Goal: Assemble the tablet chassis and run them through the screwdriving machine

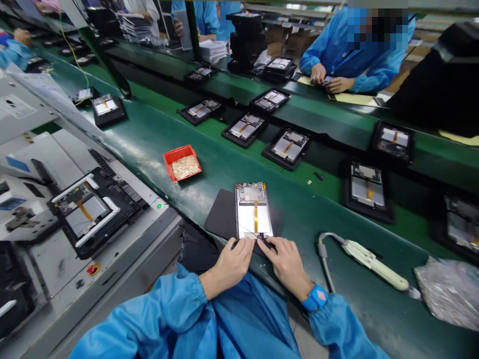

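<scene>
A tablet (245, 217) with its back cover off shows a silver battery, an orange ribbon cable and a circuit board. It lies on a dark flat sheet (220, 212) at the near edge of the green bench. My left hand (234, 264) is closed at the tablet's lower left edge, thumb and fingertips together there. At the lower right corner, the thumb and index finger of my right hand (287, 264) hold the tablet beside a small black part. What lies under my fingertips is hidden. My right wrist wears a blue band (315, 297).
A red tray (167, 162) of small pale pieces stands behind left. On the right lie a cream handheld tool (374, 264) with a cable and a clear plastic bag (447, 289). Several open tablets (286, 145) ride a belt beyond. A machine (112, 249) stands left; a co-worker (355, 60) sits opposite.
</scene>
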Demonstrator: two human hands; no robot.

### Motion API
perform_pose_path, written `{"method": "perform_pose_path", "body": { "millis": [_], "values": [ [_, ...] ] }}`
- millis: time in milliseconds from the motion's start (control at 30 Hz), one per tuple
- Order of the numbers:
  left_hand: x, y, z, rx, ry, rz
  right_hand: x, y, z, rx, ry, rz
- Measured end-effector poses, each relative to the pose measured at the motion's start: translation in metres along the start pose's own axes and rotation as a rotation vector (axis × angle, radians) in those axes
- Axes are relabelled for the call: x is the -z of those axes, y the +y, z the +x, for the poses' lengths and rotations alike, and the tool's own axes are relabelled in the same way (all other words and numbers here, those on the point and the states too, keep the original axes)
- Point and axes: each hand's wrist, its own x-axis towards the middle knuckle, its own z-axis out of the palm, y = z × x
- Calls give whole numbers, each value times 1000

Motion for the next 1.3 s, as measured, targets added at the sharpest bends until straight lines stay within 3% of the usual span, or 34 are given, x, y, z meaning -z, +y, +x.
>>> {"method": "perform_pose_path", "body": {
  "millis": [167, 267, 367, 467, 567, 633, 767, 867, 933, 1000, 1067, 1200, 1300],
  "values": [
    [2, 0, 4, -15, 25, -61, 15, 0, 13, -55, -77, -33],
    [10, -8, 4, 87, 41, -301, 22, 10, 13, -119, -66, -49],
    [21, -25, 1, 491, 96, -774, 23, 17, 10, -243, -26, -17],
    [29, -46, 2, 939, 50, -1419, 19, 16, 13, -291, -57, 7],
    [29, -57, 15, 1163, 34, -1881, 15, 13, 16, -299, -81, 20],
    [24, -54, 29, 1197, 63, -1954, 14, 14, 16, -304, -79, 45],
    [19, -40, 47, 988, 106, -1902, 22, 25, 12, -295, -19, 172],
    [31, -48, 24, 960, 207, -1929, 34, 29, 30, -300, 108, 274],
    [47, -63, -17, 992, 274, -1958, 39, 22, 65, -305, 196, 337],
    [64, -78, -73, 1048, 391, -1911, 36, -2, 120, -239, 221, 437],
    [80, -86, -134, 1146, 566, -1764, 25, -49, 188, -76, 169, 582],
    [95, -80, -239, 1383, 952, -1455, -22, -198, 326, 305, -24, 761],
    [97, -66, -288, 1606, 1224, -1381, -64, -317, 404, 414, -150, 537]
  ]
}}
